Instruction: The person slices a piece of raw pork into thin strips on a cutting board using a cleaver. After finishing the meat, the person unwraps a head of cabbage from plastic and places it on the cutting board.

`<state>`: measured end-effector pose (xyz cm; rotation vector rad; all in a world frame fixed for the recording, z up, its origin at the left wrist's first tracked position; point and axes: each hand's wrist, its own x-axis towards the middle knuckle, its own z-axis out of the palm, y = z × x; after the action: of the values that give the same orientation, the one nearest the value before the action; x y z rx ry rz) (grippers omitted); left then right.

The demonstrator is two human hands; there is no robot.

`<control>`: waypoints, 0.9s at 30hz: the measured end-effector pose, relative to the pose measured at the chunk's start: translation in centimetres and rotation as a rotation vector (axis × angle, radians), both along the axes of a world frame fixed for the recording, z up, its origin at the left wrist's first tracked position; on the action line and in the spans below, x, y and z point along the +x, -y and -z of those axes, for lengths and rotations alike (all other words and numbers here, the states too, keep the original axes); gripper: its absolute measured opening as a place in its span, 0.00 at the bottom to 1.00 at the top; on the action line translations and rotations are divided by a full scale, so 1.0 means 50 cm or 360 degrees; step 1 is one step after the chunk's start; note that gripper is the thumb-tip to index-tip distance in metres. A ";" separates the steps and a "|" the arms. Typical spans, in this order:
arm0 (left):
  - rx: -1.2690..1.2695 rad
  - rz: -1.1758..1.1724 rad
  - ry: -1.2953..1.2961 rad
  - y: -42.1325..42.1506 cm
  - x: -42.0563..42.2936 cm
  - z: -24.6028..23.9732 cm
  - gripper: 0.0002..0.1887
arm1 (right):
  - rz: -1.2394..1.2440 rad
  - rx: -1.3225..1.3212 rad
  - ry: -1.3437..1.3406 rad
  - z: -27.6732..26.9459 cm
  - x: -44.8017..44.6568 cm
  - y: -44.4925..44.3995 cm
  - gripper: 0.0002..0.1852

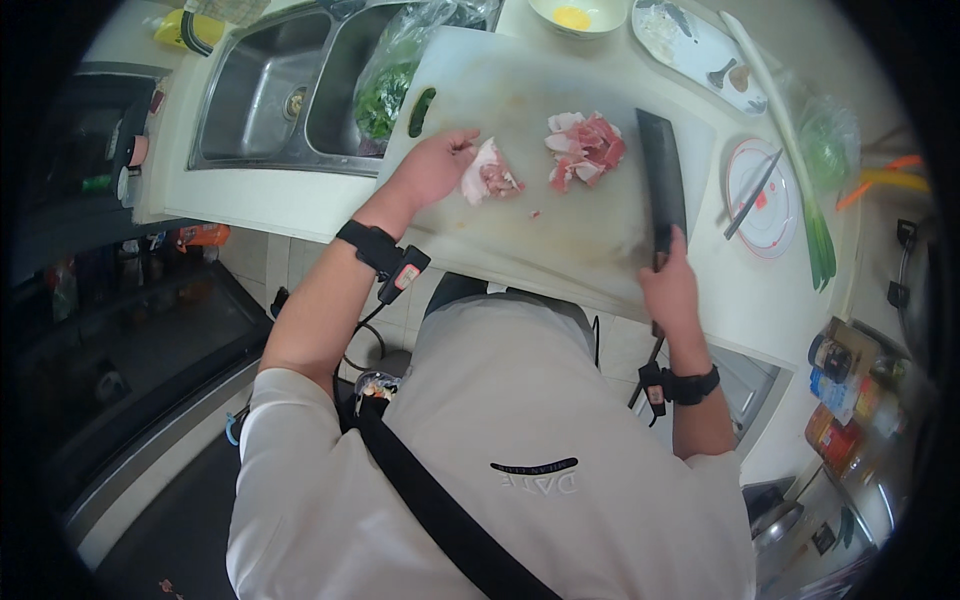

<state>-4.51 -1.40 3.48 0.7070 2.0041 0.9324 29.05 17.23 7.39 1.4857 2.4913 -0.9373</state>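
My right hand is wrapped around the handle of a dark-bladed cleaver, its blade pointing away from me over the right part of a white plastic cutting board. At the board's left side my left hand has its fingers curled at the edge of a piece of fatty raw meat; whether they grip it is hidden. Between that piece and the cleaver sits a pile of sliced raw meat, pink with white fat. A small scrap of meat lies nearer to me.
Left of the board is a double steel sink, with bagged leafy greens over its right basin. A bowl with beaten egg and an oblong plate stand behind. To the right are a knife on a round plate and a leek.
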 end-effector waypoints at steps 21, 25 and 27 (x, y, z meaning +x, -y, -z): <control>0.0975 0.0794 -0.1275 0.046 0.010 0.012 0.13 | 0.0215 -0.0435 -0.0053 -0.136 -0.223 0.218 0.13; 0.0999 0.0795 -0.1348 0.032 0.031 0.018 0.12 | 0.0008 -0.0204 0.0088 -0.144 -0.239 0.227 0.13; 0.0987 0.0793 -0.1339 0.025 0.036 0.017 0.13 | -0.0042 -0.0172 0.0089 -0.148 -0.242 0.227 0.13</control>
<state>-2.72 -2.65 2.62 2.1156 2.0042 1.0378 16.96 5.87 14.79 1.4226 2.3752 -0.9950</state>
